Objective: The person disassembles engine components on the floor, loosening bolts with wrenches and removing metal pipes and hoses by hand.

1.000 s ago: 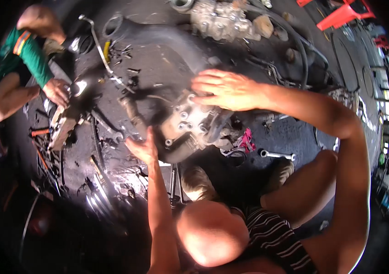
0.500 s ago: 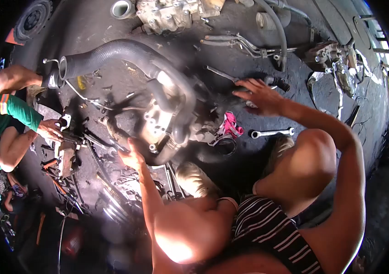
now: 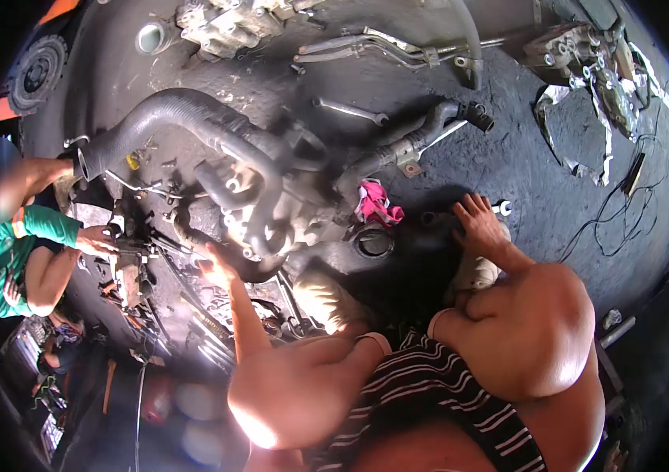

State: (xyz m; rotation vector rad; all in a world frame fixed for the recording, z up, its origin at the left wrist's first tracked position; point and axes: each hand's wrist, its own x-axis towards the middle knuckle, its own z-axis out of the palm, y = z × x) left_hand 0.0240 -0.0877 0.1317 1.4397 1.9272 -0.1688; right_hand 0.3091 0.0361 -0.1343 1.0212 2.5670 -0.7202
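Note:
My left hand is open, its fingers spread beside a curved dark pipe at the left of the metal engine part. To the right, my right hand is open too, fingers apart, over a wrench whose end shows beyond it; whether they touch is unclear. A thick ribbed hose curves over the engine part. Between my hands lie a pink cloth and a round dark ring.
A co-worker in green handles a metal part at the left. Another wrench, a bracketed hose, bent pipes and engine parts lie farther out. Several tools lie by my left knee.
The view has shifted rightward. My right hand has come down from near the farther wrench and dark hose to the wrench near my right knee. My left hand stays open by the curved pipe.

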